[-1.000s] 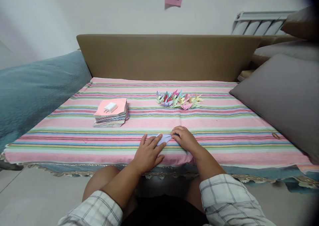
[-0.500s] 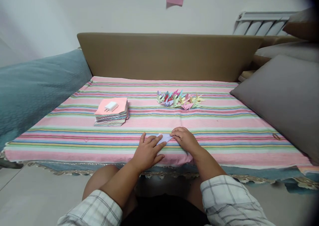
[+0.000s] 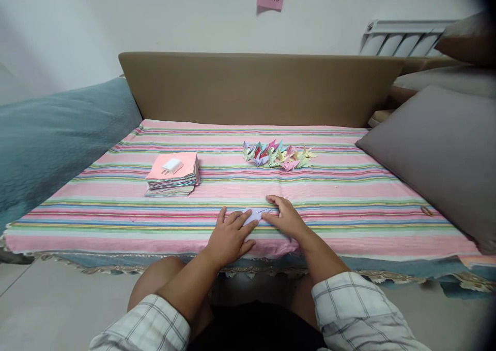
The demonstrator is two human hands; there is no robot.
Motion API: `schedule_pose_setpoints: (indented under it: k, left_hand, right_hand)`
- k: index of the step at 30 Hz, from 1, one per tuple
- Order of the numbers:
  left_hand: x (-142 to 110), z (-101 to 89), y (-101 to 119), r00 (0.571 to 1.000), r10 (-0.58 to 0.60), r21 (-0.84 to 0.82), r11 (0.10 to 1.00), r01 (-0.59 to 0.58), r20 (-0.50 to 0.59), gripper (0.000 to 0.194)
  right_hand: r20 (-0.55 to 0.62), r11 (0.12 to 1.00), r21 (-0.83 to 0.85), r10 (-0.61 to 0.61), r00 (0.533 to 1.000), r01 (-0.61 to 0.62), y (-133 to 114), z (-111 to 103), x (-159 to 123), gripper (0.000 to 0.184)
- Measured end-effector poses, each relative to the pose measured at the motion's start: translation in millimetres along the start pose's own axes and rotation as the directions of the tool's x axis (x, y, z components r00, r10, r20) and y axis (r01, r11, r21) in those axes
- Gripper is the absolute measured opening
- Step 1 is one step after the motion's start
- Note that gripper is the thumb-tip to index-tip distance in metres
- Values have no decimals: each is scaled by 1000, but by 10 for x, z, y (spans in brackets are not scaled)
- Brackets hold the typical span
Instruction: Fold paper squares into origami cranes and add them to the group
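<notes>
A small pale lilac piece of folded paper (image 3: 253, 216) lies on the striped cloth in front of me. My left hand (image 3: 229, 236) rests flat with its fingers spread, the fingertips pressing on the paper's left part and hiding some of it. At the paper's right end is my right hand (image 3: 285, 218), its thumb on or beside the paper and its index finger held apart above the pointed tip. Farther back on the cloth stands a cluster of folded paper cranes (image 3: 277, 155) in several colours.
A stack of coloured square paper (image 3: 173, 183) sits at the left, with a white charger plug (image 3: 172, 166) on top. The striped cloth (image 3: 96, 196) covers the sofa seat. A grey cushion (image 3: 434, 149) leans at the right, near a small brown loop (image 3: 427, 211).
My right hand's thumb and index finger have parted, where before they were together at the paper's right tip. The left hand stays in place on the paper.
</notes>
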State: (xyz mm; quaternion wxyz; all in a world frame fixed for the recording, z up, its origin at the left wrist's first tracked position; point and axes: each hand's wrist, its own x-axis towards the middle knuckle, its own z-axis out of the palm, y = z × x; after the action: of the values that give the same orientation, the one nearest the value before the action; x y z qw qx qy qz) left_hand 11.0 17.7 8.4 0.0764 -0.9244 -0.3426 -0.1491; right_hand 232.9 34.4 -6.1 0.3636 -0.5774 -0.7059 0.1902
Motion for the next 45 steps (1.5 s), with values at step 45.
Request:
schedule_pose_setpoints:
  k: [45]
  left_hand:
    - [-30, 30, -2, 999, -37, 19, 999, 38, -14, 45]
  right_hand:
    - [220, 855, -408, -248, 944, 319, -215, 229, -375, 67]
